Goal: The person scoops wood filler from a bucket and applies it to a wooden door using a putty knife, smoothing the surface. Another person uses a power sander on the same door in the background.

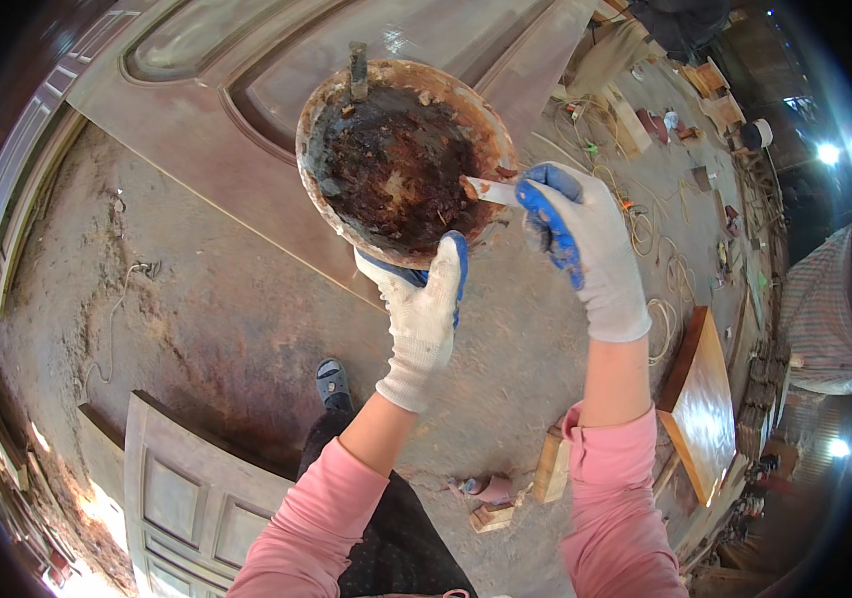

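Note:
My left hand [421,304], in a white glove with a blue palm, grips the near rim of a round bowl [494,130] from below, thumb on the edge. Dark brown, sticky paste [401,164] coats the inside of the bowl. Between the closed fingers of my right hand [573,234], gloved the same way, is a pale flat scraper [491,190]. Its tip, smeared with reddish-brown paste, is at the bowl's right rim. Another flat strip [358,72] stands up at the bowl's far edge, its lower end in the paste.
A large panelled wooden door [216,189] lies just beyond the bowl. Another panelled door [186,498] is at lower left. To the right are a glossy wooden board [702,409], wood blocks [551,466] and loose cords [645,239] on the floor. My sandalled foot [332,379] shows below.

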`<state>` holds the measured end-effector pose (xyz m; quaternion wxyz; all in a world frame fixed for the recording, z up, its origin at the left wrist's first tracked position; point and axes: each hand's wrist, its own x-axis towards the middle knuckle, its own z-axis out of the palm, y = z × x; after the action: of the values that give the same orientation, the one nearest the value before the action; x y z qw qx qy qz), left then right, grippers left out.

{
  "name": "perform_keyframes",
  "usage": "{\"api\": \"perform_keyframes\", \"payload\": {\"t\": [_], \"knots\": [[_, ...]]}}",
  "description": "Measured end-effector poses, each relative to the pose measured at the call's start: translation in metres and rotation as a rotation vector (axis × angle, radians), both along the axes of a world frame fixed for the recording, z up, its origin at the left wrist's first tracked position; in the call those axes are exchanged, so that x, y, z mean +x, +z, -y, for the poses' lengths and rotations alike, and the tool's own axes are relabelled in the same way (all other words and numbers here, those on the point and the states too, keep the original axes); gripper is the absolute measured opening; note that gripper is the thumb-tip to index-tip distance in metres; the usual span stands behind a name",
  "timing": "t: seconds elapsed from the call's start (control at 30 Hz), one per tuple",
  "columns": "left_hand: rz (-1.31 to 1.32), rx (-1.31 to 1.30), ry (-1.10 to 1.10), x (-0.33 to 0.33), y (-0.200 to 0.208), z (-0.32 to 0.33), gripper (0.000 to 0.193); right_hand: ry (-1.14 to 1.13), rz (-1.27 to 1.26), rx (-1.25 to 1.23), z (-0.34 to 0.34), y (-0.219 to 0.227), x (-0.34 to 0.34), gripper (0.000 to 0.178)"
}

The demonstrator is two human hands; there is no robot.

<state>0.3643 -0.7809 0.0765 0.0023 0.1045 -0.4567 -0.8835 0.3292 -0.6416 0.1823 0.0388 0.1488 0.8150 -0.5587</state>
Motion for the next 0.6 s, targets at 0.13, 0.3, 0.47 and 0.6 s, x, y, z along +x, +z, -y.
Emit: {"api": "perform_keyframes", "payload": {"t": [0.13,0.3,0.47,0.6], "knots": [[0.009,0.023,-0.01,0.002,0.003,0.0,0.087,0.086,0.032,0.118,-0.024,0.006,0.006,0.019],[-0.024,-0.021,0.045,-0.001,-0.005,-0.002,0.088,-0.064,0.164,-0.07,-0.032,0.016,0.018,0.017],[0.057,0.263,0.001,-0.032,-0.002,0.013,0.043,-0.254,-0.1,-0.567,-0.037,-0.037,0.068,0.016],[0.012,0.195,-0.154,-0.055,-0.008,0.037,0.038,-0.417,-0.181,-0.796,-0.007,-0.104,0.108,0.018]]}}
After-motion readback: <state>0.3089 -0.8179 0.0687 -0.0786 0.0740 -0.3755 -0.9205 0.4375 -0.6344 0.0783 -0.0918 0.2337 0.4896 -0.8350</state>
